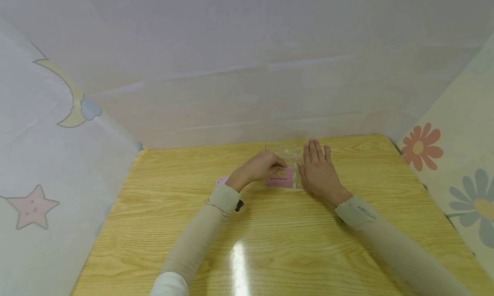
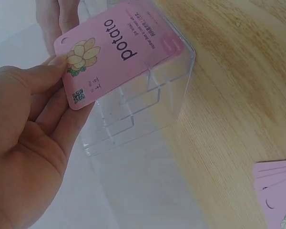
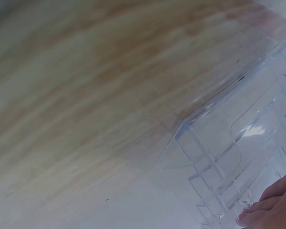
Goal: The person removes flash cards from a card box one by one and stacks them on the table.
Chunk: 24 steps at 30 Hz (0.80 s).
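Observation:
In the left wrist view, my left hand [image 2: 43, 95] pinches a pink card [image 2: 115, 45] at its edge between thumb and fingers. The card reads "potato" and carries a drawing of potatoes. Its far end overlaps the front of a clear plastic divided box [image 2: 133, 112], at one of the left compartments. The same card [image 1: 284, 181] shows below my left fingers in the head view. My right hand [image 1: 319, 171] lies over the right half of the clear box [image 1: 283, 149], its fingers straight and pointing away. In the right wrist view, the box's stepped dividers [image 3: 214, 167] show beside the right fingertips.
A small fanned stack of pink cards [image 2: 281, 191] lies on the wooden table [image 1: 270, 236], left of the box and partly behind my left wrist in the head view. A pale fabric wall [image 1: 247, 103] rises behind the table's far edge, close behind the box.

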Each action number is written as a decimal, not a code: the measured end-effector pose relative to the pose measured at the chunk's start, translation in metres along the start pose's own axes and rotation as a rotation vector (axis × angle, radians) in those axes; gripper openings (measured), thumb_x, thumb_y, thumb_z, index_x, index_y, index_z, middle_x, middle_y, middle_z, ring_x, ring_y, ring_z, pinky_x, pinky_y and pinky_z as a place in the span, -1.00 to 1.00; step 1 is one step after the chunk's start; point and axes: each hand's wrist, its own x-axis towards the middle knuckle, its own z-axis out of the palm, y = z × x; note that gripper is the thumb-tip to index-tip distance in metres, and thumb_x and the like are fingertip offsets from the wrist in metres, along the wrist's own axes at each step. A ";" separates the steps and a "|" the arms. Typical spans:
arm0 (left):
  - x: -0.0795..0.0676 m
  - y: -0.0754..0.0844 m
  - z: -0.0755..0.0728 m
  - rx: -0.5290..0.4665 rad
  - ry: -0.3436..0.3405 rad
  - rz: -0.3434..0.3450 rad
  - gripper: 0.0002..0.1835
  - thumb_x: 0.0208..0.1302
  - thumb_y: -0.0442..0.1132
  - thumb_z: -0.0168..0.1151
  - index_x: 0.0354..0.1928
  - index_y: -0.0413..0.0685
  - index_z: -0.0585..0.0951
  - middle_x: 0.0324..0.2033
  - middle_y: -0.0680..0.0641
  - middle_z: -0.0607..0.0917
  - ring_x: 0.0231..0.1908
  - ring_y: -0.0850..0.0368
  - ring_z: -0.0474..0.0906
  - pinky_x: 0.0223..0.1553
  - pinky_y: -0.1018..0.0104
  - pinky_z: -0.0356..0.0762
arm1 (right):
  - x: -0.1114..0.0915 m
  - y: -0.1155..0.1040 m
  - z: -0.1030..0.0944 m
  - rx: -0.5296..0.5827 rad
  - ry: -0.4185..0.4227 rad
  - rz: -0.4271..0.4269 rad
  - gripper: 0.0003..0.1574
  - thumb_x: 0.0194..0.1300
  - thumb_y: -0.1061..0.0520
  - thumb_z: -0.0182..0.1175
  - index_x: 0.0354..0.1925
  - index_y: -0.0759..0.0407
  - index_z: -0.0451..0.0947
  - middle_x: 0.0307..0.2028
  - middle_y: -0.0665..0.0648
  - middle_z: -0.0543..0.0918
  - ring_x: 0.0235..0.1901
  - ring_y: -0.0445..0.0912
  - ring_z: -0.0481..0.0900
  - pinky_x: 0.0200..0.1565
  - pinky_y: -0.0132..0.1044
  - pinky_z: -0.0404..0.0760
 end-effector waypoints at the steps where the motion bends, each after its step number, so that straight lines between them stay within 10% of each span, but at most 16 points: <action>1: 0.000 0.000 0.000 0.005 -0.001 0.001 -0.71 0.59 -0.33 0.14 0.17 -0.17 0.74 0.06 -0.09 0.84 0.01 0.11 0.81 0.08 0.38 0.75 | 0.000 0.000 0.000 -0.001 0.002 0.000 -0.11 0.66 -0.04 -0.06 0.56 0.60 0.00 0.58 0.60 0.07 0.62 0.41 0.05 0.60 0.41 0.03; 24: -0.008 0.001 -0.008 0.063 0.074 -0.054 -0.71 0.59 -0.26 0.17 0.19 -0.03 0.76 0.10 -0.01 0.82 0.07 0.14 0.79 0.21 0.29 0.71 | 0.000 0.002 0.001 0.000 0.033 -0.014 -0.12 0.65 -0.04 -0.03 0.54 0.61 0.06 0.56 0.61 0.11 0.60 0.41 0.11 0.59 0.42 0.07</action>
